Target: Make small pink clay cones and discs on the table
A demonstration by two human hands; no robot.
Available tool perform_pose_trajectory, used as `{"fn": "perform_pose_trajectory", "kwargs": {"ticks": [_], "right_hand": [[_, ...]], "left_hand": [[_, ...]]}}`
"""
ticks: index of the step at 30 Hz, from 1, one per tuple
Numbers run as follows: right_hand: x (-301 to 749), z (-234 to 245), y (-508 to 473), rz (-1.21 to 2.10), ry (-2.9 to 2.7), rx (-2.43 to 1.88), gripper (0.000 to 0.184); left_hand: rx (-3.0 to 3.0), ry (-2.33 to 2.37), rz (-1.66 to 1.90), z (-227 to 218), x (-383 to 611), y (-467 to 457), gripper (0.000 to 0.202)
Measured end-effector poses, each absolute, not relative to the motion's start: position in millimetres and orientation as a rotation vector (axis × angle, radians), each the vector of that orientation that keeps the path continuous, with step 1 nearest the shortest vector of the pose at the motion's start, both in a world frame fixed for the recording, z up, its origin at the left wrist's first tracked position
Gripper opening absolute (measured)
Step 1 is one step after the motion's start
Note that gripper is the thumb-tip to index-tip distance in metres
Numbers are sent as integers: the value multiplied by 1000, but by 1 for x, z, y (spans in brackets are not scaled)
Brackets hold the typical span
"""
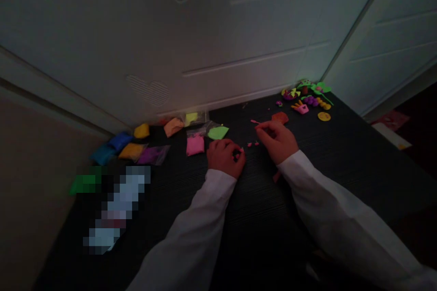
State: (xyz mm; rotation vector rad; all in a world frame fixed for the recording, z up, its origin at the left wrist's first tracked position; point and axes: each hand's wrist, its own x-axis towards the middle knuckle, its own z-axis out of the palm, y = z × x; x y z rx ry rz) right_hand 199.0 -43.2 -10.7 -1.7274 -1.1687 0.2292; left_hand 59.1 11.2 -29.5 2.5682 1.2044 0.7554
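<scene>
Where the left hand point(225, 160) and right hand point(278, 142) face each other, two pink pieces point(249, 144) lie between

Small and roundish, pale-tipped as far as the dim light shows, the pieces rest side by side, slightly apart, on the dark worktop point(259, 223). Right hand: thumb and index fingertips drawn together; whether anything is clamped between them cannot be told. A slim pink item point(254, 121) shows just beyond these fingers; contact unclear. Left hand: fingers curled, a pink bit point(241, 150) visible by thumb and index finger; whether they grip it cannot be told. A pink packet point(195, 145) lies near the left hand, an orange-red packet point(281, 117) just behind the right.
</scene>
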Motion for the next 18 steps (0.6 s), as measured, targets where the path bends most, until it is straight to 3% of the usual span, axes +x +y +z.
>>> {"fn": "perform_pose_trajectory", "kwargs": {"ticks": [6,13,18], "right_hand": [[200,-10,-43,235,-1154,-1744,20],[201,-10,-43,181,-1181,-1784,22],[197,-1,-52,276,-1709,-1806,18]], "left_hand": [[2562,1149,754,-29,56,10,18],[2545,1087,1103,-24,25,20,16],[2561,1227,1156,-22,-6,34,14]]}}
